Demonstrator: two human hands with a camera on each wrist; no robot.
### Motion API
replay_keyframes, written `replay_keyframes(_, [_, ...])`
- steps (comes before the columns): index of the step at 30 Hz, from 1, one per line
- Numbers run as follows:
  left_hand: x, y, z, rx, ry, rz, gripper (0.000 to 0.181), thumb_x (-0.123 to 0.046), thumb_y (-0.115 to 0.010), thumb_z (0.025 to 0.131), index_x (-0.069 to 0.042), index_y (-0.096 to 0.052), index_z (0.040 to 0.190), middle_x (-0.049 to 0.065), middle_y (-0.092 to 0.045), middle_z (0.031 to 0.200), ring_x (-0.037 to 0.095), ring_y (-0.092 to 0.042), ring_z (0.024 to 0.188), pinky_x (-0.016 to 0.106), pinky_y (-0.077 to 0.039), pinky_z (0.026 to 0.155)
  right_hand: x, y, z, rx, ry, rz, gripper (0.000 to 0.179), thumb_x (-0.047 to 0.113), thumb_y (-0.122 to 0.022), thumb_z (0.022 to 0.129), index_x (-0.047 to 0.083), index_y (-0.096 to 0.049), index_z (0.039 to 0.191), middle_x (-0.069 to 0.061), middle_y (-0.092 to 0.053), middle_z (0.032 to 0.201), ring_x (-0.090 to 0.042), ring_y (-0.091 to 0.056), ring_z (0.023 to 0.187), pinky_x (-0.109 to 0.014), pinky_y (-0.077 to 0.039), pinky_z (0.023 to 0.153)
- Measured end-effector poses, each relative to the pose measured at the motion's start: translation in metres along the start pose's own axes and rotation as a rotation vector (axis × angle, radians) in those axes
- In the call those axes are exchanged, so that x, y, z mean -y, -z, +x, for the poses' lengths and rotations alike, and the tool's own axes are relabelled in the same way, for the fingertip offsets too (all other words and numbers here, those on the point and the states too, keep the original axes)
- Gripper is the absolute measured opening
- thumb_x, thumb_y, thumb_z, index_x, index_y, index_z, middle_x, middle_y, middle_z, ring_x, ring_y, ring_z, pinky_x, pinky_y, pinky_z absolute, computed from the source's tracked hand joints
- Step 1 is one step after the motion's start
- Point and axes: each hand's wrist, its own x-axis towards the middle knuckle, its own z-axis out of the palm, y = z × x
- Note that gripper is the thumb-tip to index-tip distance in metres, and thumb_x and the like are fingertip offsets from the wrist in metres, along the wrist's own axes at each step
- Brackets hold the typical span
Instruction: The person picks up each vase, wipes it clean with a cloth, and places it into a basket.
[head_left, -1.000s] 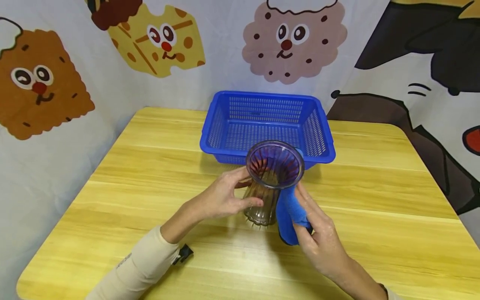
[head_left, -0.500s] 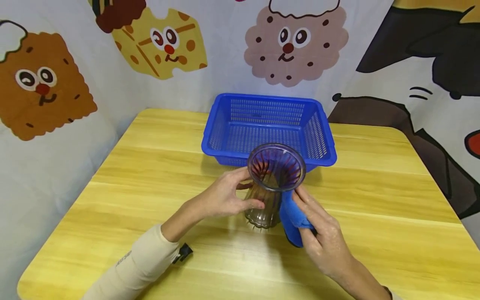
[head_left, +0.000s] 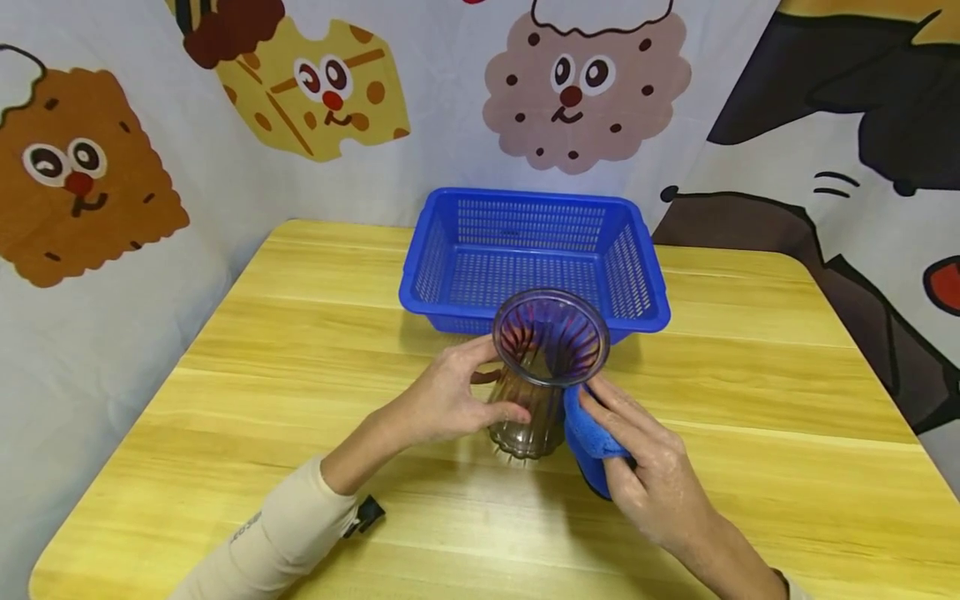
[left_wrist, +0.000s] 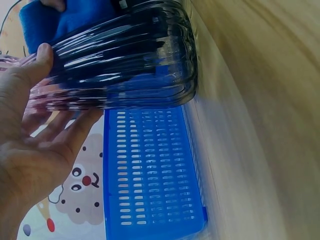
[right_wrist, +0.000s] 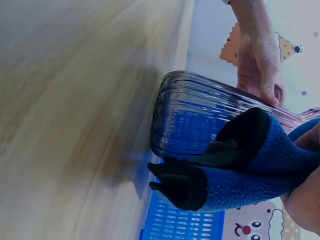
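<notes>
A ribbed glass vase (head_left: pixel 528 417) with a flared, purple-tinted rim stands upright near the middle of the table in the head view. My left hand (head_left: pixel 450 396) grips it from the left, thumb across the front and fingers behind. On the other side, my right hand (head_left: pixel 652 467) holds a folded blue cloth (head_left: pixel 592 433) against the vase just under the rim. In the right wrist view the dark-edged folds of the cloth (right_wrist: pixel 240 185) hang beside the ribbed glass (right_wrist: pixel 195 115). The left wrist view shows the left thumb and fingers around the narrow part of the vase (left_wrist: pixel 120 60).
Right behind the vase sits a blue perforated plastic basket (head_left: pixel 525 258) with nothing in it. Everything stands on a wood-grain table (head_left: pixel 300 333). A cartoon-printed cloth backdrop (head_left: pixel 450 83) rises along the far and side edges. A black clip (head_left: pixel 365 517) hangs by the left sleeve.
My right hand and the blue cloth have shifted slightly right and down along the vase's side. The left hand and the vase have hardly moved.
</notes>
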Motion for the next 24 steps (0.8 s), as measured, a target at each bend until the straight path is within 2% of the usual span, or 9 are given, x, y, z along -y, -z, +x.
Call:
replay_keyframes(6, [-0.0002,0.0004,-0.0015,-0.012,0.019,0.028,0.081,-0.012,-0.094,0.072,-0.003,-0.055,0.143,0.011,-0.056,0.144,0.024,-0.056,0.127,0.025,-0.057,0.091,-0.0036,-0.0012,-0.0004,-0.009,0.012,-0.042,0.064,-0.022,-0.051,0.066,-0.008,-0.068,0.125,-0.016,-0.057,0.142,-0.023,-0.051,0.133,-0.025,-0.04,0.111])
replay_keyframes(15, [-0.0024,0.0002,-0.0006,-0.008,0.048,0.046,0.082,-0.014,-0.094,0.072,-0.005,-0.055,0.144,0.01,-0.055,0.145,0.025,-0.057,0.126,0.024,-0.057,0.089,-0.0056,0.0055,0.0012,0.038,-0.013,-0.079,0.065,-0.022,-0.048,0.066,-0.005,-0.07,0.123,-0.012,-0.059,0.141,-0.02,-0.051,0.133,-0.022,-0.039,0.111])
replay_keyframes(24, [-0.0023,-0.0014,0.0001,-0.014,0.078,0.02,0.079,-0.012,-0.095,0.071,-0.005,-0.057,0.141,0.009,-0.058,0.141,0.024,-0.058,0.125,0.025,-0.058,0.089,-0.0075,0.0078,-0.0015,0.095,-0.076,-0.112,0.063,-0.021,-0.045,0.07,-0.002,-0.071,0.124,-0.008,-0.06,0.14,-0.031,-0.057,0.126,-0.018,-0.039,0.109])
